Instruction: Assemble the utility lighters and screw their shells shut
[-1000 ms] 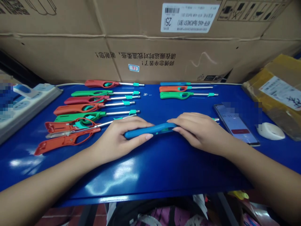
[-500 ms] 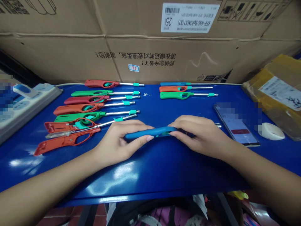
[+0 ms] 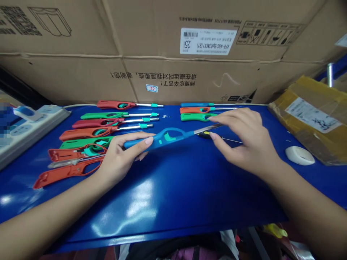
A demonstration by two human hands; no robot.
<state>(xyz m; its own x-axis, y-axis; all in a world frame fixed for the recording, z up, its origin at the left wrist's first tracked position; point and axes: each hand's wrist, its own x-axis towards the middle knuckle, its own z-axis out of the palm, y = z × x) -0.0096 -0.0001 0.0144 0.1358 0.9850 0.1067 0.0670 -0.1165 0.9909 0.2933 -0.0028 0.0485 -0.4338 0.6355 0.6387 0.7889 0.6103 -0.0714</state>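
Note:
My left hand is closed around the handle of a blue long-necked gas lighter, which has a turquoise trigger inside its loop. Its metal tube points right and slightly up. At the tube's far end is my right hand, thumb and fingers apart; whether it touches the tip I cannot tell. Below the tube lies a screwdriver with a black and yellow handle, its thin shaft pointing right. An opened orange lighter, its half shells apart and inner parts showing, lies left of my left hand.
Several red, green and orange lighters lie in a column at left. Blue, orange and green lighters lie at the back right. A power strip stands far left, a white mouse at right. Large cardboard and a taped parcel border the table.
My right hand has come off the lighter's handle and opened by its tube. The lighter has turned so its side shows. The phone at right is now out of sight behind my right hand.

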